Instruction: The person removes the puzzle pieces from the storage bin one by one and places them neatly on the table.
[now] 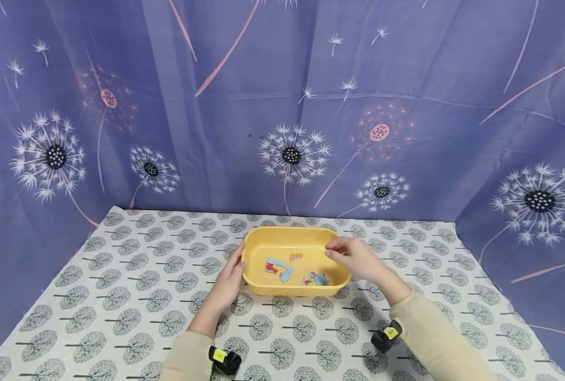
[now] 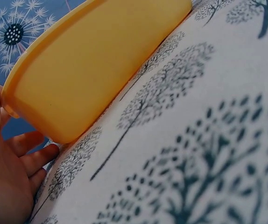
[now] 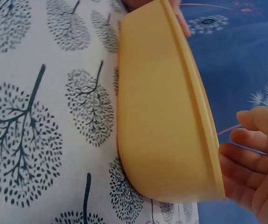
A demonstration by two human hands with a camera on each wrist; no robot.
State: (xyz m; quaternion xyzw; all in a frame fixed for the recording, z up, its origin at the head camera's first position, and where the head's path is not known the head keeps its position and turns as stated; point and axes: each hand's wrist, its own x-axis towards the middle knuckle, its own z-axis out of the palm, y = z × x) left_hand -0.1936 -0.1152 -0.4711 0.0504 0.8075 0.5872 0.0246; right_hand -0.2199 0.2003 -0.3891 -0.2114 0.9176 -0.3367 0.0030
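A yellow plastic tub (image 1: 282, 290) with a rounded rim sits on the cloth. My left hand (image 1: 227, 280) holds its left end, fingers against the outer wall and thumb by the rim. From the left wrist, fingertips (image 2: 45, 156) show at the tub's lower corner. Over the right end, my right hand (image 1: 358, 259) reaches past the rim with fingers loosely bent and nothing visible between them. Inside the tub lie small flat coloured pieces: a blue-and-red one (image 1: 271, 265), a light blue one (image 1: 286, 273), an orange one (image 1: 295, 256), and a multicoloured cluster (image 1: 315, 278) near the right front.
White cloth (image 1: 129, 296) printed with grey trees covers the table around the tub. Behind and at both sides hangs a blue-purple curtain (image 1: 225, 121) with dandelions. Black wrist cameras (image 1: 227, 362) are strapped over the beige sleeves (image 1: 444, 338).
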